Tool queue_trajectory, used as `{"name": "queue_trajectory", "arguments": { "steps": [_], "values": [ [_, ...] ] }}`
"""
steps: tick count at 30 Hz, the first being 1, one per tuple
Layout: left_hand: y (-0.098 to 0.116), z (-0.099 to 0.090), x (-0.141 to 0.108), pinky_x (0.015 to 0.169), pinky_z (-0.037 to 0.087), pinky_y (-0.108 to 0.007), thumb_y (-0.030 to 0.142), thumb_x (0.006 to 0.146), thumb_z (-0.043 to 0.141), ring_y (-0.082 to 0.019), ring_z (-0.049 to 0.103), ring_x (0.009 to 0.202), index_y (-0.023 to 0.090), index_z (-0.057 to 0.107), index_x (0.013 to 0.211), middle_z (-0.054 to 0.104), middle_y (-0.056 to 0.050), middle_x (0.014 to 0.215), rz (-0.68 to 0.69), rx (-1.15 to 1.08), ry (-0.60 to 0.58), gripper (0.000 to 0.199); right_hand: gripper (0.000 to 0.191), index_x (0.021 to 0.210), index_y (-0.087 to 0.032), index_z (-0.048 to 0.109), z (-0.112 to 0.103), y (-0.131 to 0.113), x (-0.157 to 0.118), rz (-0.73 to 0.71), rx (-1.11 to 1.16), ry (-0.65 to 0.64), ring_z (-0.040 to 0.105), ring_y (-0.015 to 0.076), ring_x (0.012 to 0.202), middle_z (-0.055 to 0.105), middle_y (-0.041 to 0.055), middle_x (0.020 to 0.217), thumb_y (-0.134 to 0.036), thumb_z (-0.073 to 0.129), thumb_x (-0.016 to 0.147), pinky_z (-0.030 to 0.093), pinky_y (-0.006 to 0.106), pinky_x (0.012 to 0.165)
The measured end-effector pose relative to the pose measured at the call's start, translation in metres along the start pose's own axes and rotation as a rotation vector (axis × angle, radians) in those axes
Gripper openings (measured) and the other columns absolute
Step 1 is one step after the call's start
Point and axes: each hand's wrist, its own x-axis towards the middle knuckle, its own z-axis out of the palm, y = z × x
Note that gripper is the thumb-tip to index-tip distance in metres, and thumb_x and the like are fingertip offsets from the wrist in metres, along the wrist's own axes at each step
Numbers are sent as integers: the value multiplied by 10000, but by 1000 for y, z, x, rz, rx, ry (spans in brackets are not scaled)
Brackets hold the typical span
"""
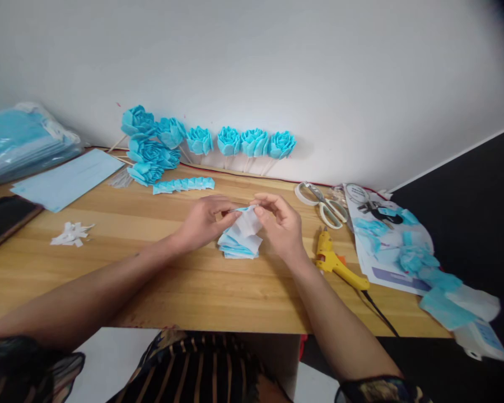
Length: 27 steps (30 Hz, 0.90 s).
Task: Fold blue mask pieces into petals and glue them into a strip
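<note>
Pinched along its upper edge by my left hand (205,222) and right hand (283,228), one pale sheet (248,221) hangs over the stack of blue and white sheets (238,250) that I see on the wooden table (227,296), left of the yellow glue gun (334,263).

A pale wooden table (235,299) with visible grain spans the frame's middle. At upper left it carries a plastic-wrapped bundle (25,143), a light blue sheet (69,179), thin clear strips (121,178) and a heap of blue flowers (147,150). A dark, flat object (6,221) lies at the left edge, with white scraps (71,234) near it. A pleated blue strip (183,186) lies left of upper center; a blue-and-white stack (237,250) sits centrally. Right of center are a tape roll (303,194), scissors (332,214) and a yellow glue gun (334,262), beside printed paper (363,252).
</note>
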Motion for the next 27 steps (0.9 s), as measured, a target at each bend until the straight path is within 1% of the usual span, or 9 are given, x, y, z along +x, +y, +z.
{"name": "queue_trajectory", "arguments": {
  "steps": [3,5,10,15,18,20,23,25,27],
  "values": [
    [-2,1,-1,654,439,-277,273,915,595,-151,594,666,170,705,721,677,-32,680,19,22,-4,245,145,889,-237,711,1,-1,-1,-34,-88,39,690,185,869,758,16,904,-373,659,898,525,333,832],
    [-3,1,-1,659,440,-280,275,928,582,-155,595,674,170,710,739,683,-37,693,22,21,-19,251,153,851,-234,708,1,0,-1,-26,-70,66,679,179,824,750,10,860,-367,650,901,520,323,796],
    [3,-3,1,666,413,-289,295,959,561,-154,557,654,179,652,665,659,-26,653,75,-3,-82,328,143,839,-234,720,6,2,-2,53,124,142,630,151,745,724,-8,803,-365,682,880,495,282,706],
    [7,-5,3,708,421,-294,292,958,565,-153,568,659,195,616,594,643,-17,639,92,-38,-139,380,102,817,-233,724,8,1,-1,76,269,189,645,144,769,749,-2,834,-328,716,854,503,268,711],
    [2,-5,3,705,434,-292,300,949,580,-161,590,689,183,681,667,677,-35,685,83,-15,-104,322,110,827,-228,732,4,1,0,48,169,151,652,148,751,753,1,814,-332,716,857,503,274,698],
    [-1,-6,3,715,456,-290,328,927,628,-175,628,746,170,750,861,726,-57,786,51,0,-43,210,114,836,-224,734,1,1,0,11,57,124,671,156,759,759,3,815,-332,710,862,512,286,720],
    [-4,-6,3,810,496,-321,366,875,714,-206,678,884,169,722,1160,767,-93,974,52,28,11,347,92,848,-221,737,1,-2,-1,-70,-98,99,700,168,797,775,6,849,-302,697,866,531,301,769],
    [-5,-4,3,861,505,-343,373,857,737,-220,689,938,169,719,1165,772,-103,1021,112,21,-7,370,69,844,-224,740,2,-5,-2,-149,-188,75,708,168,804,780,2,858,-268,692,867,537,304,779],
    [-4,-1,2,843,513,-339,364,856,732,-219,697,913,169,745,1069,780,-97,984,147,0,-36,289,69,838,-230,743,4,-8,-2,-229,-247,49,711,165,801,783,-2,854,-236,684,875,538,306,783]
  ]
}}
